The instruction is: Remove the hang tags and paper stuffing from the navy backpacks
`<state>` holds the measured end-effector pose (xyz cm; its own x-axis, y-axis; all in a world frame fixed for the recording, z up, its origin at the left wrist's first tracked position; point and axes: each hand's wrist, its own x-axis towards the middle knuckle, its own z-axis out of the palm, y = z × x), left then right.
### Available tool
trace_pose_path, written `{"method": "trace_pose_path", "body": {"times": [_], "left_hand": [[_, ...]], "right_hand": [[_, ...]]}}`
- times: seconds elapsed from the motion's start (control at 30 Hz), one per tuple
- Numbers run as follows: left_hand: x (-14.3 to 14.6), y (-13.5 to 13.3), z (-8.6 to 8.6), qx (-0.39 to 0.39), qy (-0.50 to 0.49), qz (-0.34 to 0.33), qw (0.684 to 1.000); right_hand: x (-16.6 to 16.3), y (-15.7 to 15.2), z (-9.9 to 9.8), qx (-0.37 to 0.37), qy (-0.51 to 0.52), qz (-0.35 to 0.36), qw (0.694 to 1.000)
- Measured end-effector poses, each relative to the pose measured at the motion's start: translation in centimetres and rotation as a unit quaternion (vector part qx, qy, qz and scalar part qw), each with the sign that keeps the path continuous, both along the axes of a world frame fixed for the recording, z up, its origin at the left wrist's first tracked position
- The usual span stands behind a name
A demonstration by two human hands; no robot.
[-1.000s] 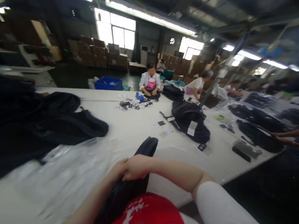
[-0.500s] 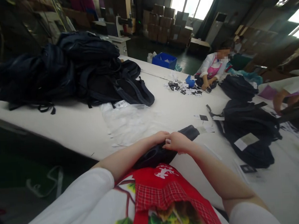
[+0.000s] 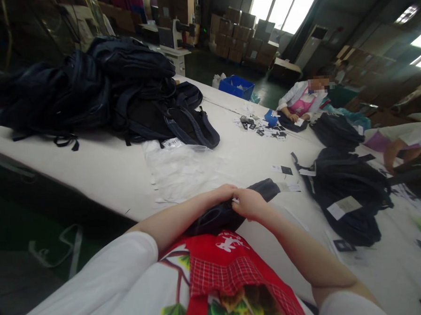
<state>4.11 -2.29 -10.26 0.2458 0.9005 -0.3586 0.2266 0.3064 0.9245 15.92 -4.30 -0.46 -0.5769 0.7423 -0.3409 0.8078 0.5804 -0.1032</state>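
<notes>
A dark blue bag (image 3: 219, 216), partly hidden by my forearms, lies at the table edge against my red apron. My left hand (image 3: 227, 192) is closed on its upper side, with most fingers out of sight. Touching it, my right hand (image 3: 250, 204) is curled over the bag, thumb and fingers pinched together. A small white bit shows at those fingertips, too small to name. The bag's grey-black end sticks out beyond my right hand. Just past my hands is a stack of clear plastic bags (image 3: 186, 170).
Dark backpacks (image 3: 132, 86) are heaped at the left. Another backpack (image 3: 349, 192) with a card on it lies to my right. Loose tags (image 3: 261, 126) are scattered near a co-worker (image 3: 299, 101) across the table. A blue bin (image 3: 237, 87) stands beyond the far edge.
The view has shifted slightly. My hands stay together on the bag, with little movement. Across the table, the co-worker now has a white card at the hands.
</notes>
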Motion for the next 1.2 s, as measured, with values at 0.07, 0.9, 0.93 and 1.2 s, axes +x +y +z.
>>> {"method": "trace_pose_path", "body": {"times": [0.07,0.9,0.93,1.2], "left_hand": [[-0.1,-0.1,0.9,0.017,0.021,-0.007,1.0],[0.7,-2.1,9.3,0.308,0.184,-0.086,0.929],[0.8,-2.2,9.1,0.303,0.147,-0.078,0.938],[0.8,-2.9,6.0,0.099,-0.219,0.069,0.968]], "right_hand": [[0.9,1.0,-0.5,0.04,0.005,-0.028,0.999],[12.1,8.2,2.9,0.28,0.163,-0.259,0.91],[12.3,8.5,2.8,0.266,0.144,-0.278,0.912],[13.3,8.7,2.1,0.222,0.128,-0.332,0.908]]}}
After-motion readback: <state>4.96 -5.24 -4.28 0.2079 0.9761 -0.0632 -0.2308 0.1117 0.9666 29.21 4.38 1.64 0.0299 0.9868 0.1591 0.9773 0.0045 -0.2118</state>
